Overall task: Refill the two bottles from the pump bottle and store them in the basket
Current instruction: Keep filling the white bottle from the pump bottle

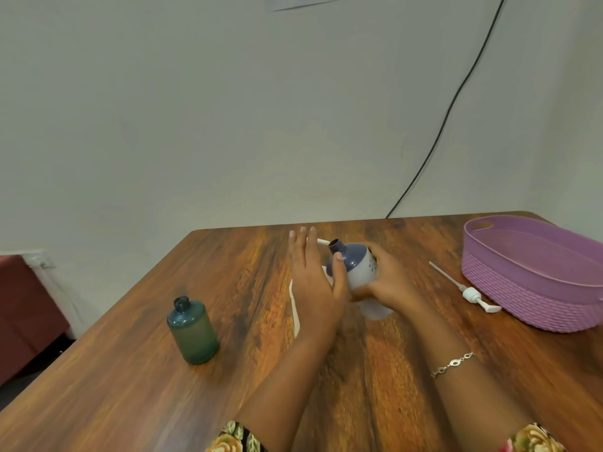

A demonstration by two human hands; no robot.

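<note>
My right hand point(388, 282) grips a white bottle with a dark blue top point(357, 267), tilted to the left, its neck open with no cap. My left hand point(315, 282) is beside it with fingers straight, the thumb touching the bottle's blue shoulder. Something white point(294, 308) lies partly hidden under and behind my left hand. A green bottle point(193, 331) stands upright and uncapped on the table at the left. A white pump head with its long tube point(470, 293) lies on the table beside the purple basket point(522, 288) at the right.
The wooden table point(375, 370) ends at the wall behind and at its left edge. A black cable point(456, 93) runs down the wall to the table's back edge. A dark red piece of furniture point(23, 305) sits at the far left, below the table.
</note>
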